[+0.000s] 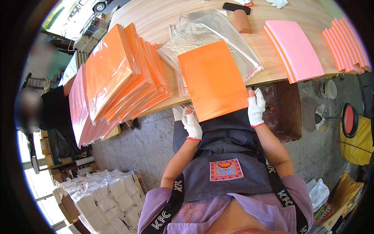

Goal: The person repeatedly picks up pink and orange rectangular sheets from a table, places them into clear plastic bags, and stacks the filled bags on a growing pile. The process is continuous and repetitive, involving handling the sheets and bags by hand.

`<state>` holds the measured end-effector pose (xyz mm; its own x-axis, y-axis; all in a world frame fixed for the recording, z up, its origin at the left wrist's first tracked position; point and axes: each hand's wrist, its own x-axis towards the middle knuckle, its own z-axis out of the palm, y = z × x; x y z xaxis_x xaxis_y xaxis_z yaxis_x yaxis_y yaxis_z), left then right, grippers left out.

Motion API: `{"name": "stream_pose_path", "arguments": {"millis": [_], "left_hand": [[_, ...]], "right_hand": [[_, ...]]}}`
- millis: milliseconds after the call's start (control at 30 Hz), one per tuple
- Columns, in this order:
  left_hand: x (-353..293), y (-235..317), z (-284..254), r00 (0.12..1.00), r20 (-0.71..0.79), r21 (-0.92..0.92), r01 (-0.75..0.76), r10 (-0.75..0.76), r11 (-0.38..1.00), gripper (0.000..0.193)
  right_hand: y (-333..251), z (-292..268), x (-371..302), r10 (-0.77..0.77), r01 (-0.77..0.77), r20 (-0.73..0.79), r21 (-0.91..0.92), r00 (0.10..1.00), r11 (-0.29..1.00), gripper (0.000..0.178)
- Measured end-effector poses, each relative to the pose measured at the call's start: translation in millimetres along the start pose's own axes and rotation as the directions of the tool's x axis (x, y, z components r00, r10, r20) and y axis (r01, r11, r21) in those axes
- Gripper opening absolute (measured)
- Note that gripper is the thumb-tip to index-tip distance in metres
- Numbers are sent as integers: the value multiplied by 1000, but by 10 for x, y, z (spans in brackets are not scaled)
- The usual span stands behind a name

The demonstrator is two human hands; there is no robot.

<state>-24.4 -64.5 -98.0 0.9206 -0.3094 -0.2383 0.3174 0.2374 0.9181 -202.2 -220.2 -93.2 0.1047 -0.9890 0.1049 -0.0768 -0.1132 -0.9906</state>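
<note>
A stack of orange paper (213,80) lies at the front edge of the table, partly over clear plastic bags (237,46), its near end jutting out toward me. My left hand (191,124), in a white knit glove with a red cuff and a bare thumb tip, is closed at the near left corner of the paper. At the right edge my right hand (256,108), gloved the same way, grips with its thumb on the side. Fingers beneath the paper are hidden.
Bagged orange paper packs (111,70) pile up at the left, beside bagged pink packs (80,105). To the right stand a pink-and-orange paper stack (298,50) and a staggered stack (346,46). A phone (236,8) and a brown block (242,21) lie behind. A stool (349,120) stands right.
</note>
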Motion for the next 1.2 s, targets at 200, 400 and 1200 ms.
{"name": "stream_pose_path", "arguments": {"millis": [200,400,1200], "left_hand": [[52,-204,-21,983,75,-220,181,-168,959,12],[105,-247,-150,986,57,-12,156,-155,988,31],[-66,2928,85,774,463,189,-562,432,805,29]], "right_hand": [[203,46,8,462,-457,96,418,882,785,13],[-66,32,121,696,-758,342,460,631,462,23],[-1321,955,504,-68,-261,661,386,747,885,56]]}}
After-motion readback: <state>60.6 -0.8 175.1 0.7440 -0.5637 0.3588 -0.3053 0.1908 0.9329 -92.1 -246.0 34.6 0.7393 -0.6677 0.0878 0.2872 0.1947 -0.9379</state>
